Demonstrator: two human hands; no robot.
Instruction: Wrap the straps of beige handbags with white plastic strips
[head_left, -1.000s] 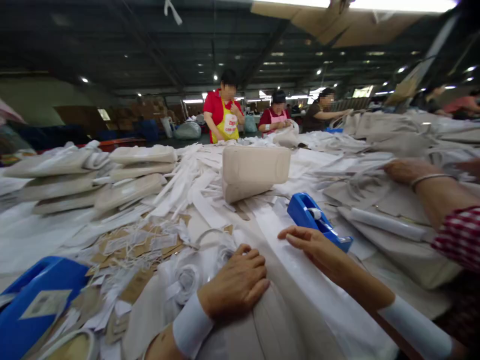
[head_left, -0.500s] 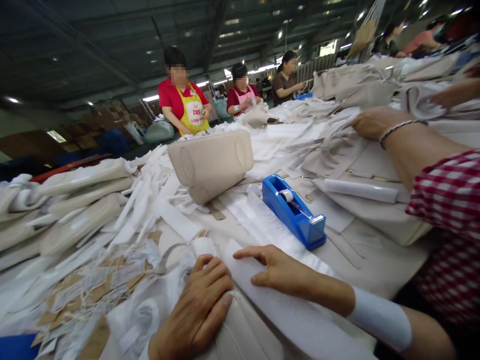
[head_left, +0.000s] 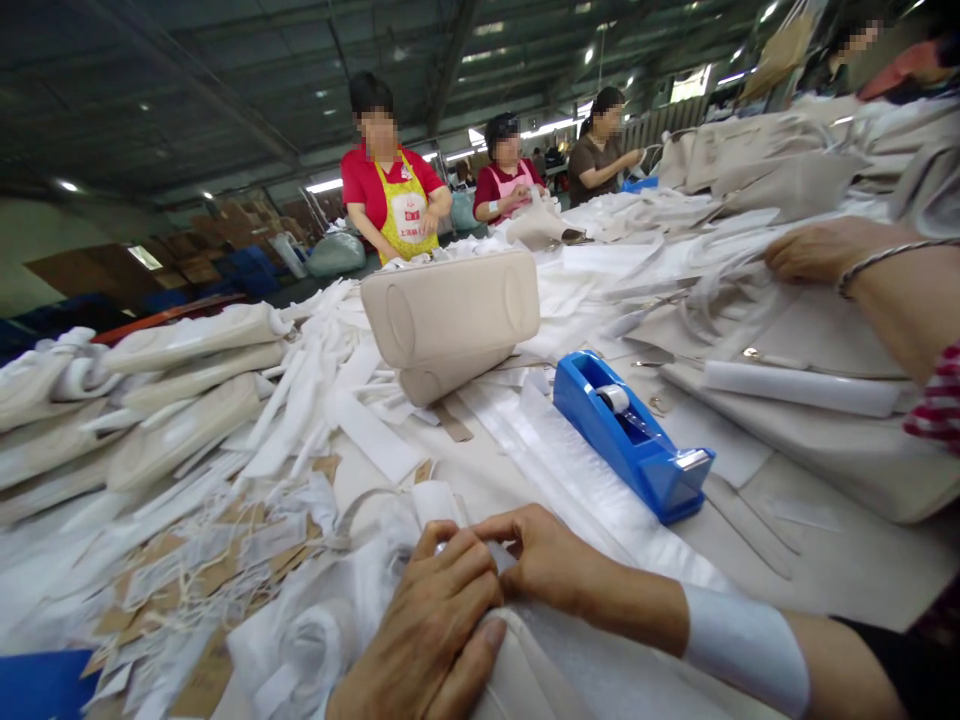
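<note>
Left hand (head_left: 427, 635): back uppermost, fingers bent over the upper end of a soft beige piece with seam lines (head_left: 536, 670), which lay at the near centre. Whether this grip pinched or merely pressed, could not tell. Right hand (head_left: 562, 565): just beside it, thumb and forefinger bent towards the left fingertips, grip narrow; anything between the tips was hidden. A smooth white band (head_left: 739, 640) wrapped the right forearm.

Left of the left hand, loose curls of translucent white wrapping (head_left: 311, 640). Beyond these, to the left, a heap of brown card tags with white strings (head_left: 199, 590). Right of centre, a blue plastic tape dispenser (head_left: 607, 440) stood on the pale tabletop (head_left: 840, 580), near but apart from the right hand. Farther off, a beige bag with a rounded oblong base (head_left: 457, 310) sat tilted, base towards the near side. Far left, stacked beige bundles (head_left: 195, 390). On the right, a co-worker's hand (head_left: 825, 250) reached over beige bags (head_left: 817, 445). Across the far side, a person in a red shirt and yellow apron (head_left: 401, 205).
</note>
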